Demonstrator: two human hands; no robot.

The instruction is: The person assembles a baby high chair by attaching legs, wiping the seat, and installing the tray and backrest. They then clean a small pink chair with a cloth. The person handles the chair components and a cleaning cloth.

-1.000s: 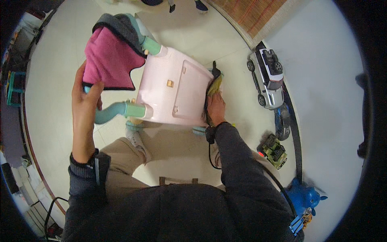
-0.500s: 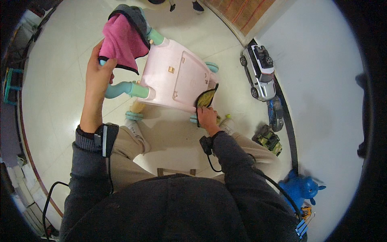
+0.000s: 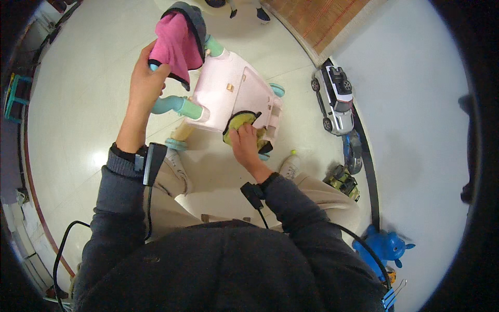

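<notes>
A pale pink push walker (image 3: 217,96) with green joints and light blue wheels stands tilted on the floor before me. My left hand (image 3: 145,78) is closed round its light blue handle, the thumb beside a corner of a pink and grey cloth (image 3: 176,41) draped over the bar. A yellow-green cloth (image 3: 240,120) with black edging lies bunched under my right hand (image 3: 244,143), its fingers bent and pressing it to the near right part of the panel. The rest of that cloth hangs over the walker's edge.
Along the wall at right stand a silver toy car (image 3: 335,101), a dark blue toy car (image 3: 352,151) and a camouflage toy vehicle (image 3: 343,182). A blue animal toy (image 3: 387,247) sits nearer. A woven mat (image 3: 319,23) lies at the far right. My shoes flank the walker's near side.
My right hand has moved left and up with the yellow-green cloth, from the walker's edge onto its panel. The left hand still holds the handle; the view has shifted slightly.
</notes>
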